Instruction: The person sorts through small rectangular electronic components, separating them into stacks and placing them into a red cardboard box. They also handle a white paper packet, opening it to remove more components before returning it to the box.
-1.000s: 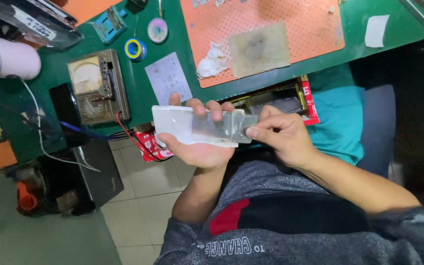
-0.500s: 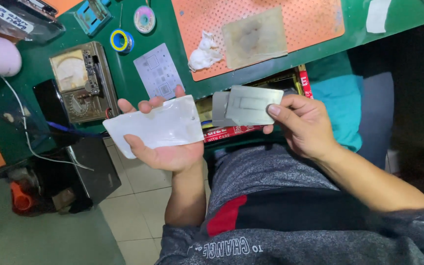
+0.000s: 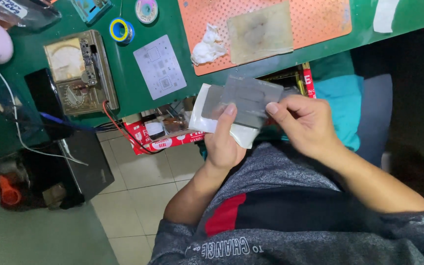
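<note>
Below the desk edge, over my lap, both hands meet on a thin grey metal plate (image 3: 249,98). My left hand (image 3: 224,140) supports it from below with the thumb on its face, and under it lies a white flat sleeve (image 3: 207,120) held in the same hand. My right hand (image 3: 307,122) pinches the plate's right edge with thumb and fingers. A second, similar grey stencil plate (image 3: 159,66) lies flat on the green desk mat (image 3: 123,73).
An orange perforated mat (image 3: 320,19) holds a worn square pad (image 3: 260,32) and a crumpled white tissue (image 3: 207,46). An analog meter (image 3: 77,73), solder spools (image 3: 120,29), a black box (image 3: 82,162) and a red-rimmed open drawer (image 3: 163,135) sit to the left.
My hands were apart, the left holding the white sleeve and the right the grey plate. Now they have come together, with the plate laid over the sleeve.
</note>
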